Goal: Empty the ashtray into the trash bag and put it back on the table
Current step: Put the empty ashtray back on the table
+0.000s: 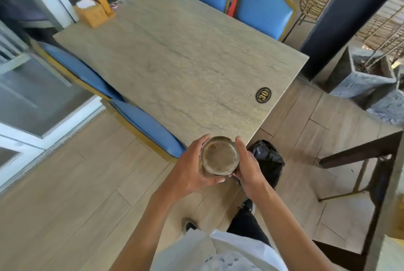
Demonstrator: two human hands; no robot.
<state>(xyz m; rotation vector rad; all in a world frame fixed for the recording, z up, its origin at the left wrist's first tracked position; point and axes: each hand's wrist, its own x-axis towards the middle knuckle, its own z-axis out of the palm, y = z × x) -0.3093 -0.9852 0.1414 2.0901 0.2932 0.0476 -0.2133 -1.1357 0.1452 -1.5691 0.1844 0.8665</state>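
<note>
A round glass ashtray [219, 155] with a brownish, stained inside is held in the air just off the near corner of the table [185, 56]. My left hand [192, 172] grips its left side and my right hand [248, 167] grips its right side. A black trash bag [267, 159] stands on the floor right behind my right hand, next to the table corner. I cannot tell whether any ash lies in the ashtray.
A wooden napkin holder [93, 11] stands at the table's far left corner, and a black "30" sticker [263, 95] marks the near right edge. Blue chairs [150, 127] flank both sides. A dark table [358, 150] and grey planters [363, 76] stand at right.
</note>
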